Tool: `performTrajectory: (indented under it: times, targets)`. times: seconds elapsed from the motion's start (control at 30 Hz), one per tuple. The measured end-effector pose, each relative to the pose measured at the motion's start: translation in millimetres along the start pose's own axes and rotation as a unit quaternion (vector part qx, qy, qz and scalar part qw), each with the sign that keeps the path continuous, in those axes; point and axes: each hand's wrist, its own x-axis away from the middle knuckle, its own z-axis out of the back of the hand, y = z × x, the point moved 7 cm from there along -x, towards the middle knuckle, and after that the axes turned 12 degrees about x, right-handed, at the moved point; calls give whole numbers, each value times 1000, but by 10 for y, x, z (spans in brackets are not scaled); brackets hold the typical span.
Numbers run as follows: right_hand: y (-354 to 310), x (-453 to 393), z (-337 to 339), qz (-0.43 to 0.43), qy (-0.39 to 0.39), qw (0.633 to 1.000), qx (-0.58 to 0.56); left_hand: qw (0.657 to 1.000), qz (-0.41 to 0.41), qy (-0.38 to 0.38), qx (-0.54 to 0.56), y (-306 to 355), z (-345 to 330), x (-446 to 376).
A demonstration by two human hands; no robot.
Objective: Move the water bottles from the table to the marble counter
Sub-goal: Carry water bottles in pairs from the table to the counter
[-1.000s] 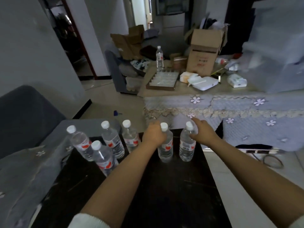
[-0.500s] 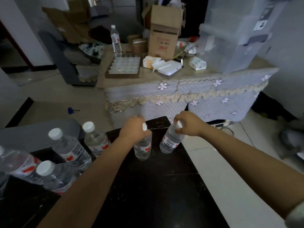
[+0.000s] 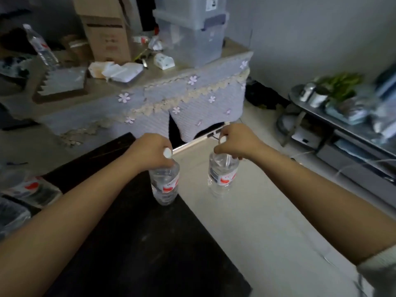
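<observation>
Clear plastic, left bottle: a clear plastic water bottle with a white cap and red label (image 3: 164, 185) hung upright, long axis near vertical, cap up and tipped slightly toward the camera, over the right edge of the black table (image 3: 132, 243).
Left hand: the left hand (image 3: 150, 150) gripped that bottle by the neck, fingers curled tight round it just under the cap.
Right bottle: a second clear plastic water bottle with a red label (image 3: 222, 174) also hung upright, base down, beyond the table's right edge and over the pale floor (image 3: 267, 221).
Right hand: the right hand (image 3: 236, 141) held its neck from above, fingers clamped round the top; the cap only peeped out.
Spacing: the two bottles were apart, not touching.
Remaining bottles: blurred bottles with red labels (image 3: 27, 189) lay at the table's left edge.
Background: a cloth-covered table with flower trim (image 3: 150, 99) carried a cardboard box (image 3: 107, 31), grey plastic bins (image 3: 190, 33) and another upright bottle (image 3: 40, 46).
Change: half a second earlier both bottles were at the table's far edge, the right one leaning; since then both had been lifted and carried rightward, and the view had swung right to show a low dark shelf (image 3: 353, 133).
</observation>
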Motion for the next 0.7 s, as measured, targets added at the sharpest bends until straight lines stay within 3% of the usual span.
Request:
performTrajectory:
  times: [0.27, 0.5, 0.7]
  targets:
    - [2398, 1541, 541, -106, 27, 990, -85, 987, -151, -51, 0, 2613, -1310, 195]
    - [4190, 2848, 918, -238, 48, 968, -55, 955, -264, -135, -14, 4665, -2412, 421]
    - [5609, 3917, 1162, -404, 106, 904, -93, 914, -344, -210, -36, 6169, -3343, 526]
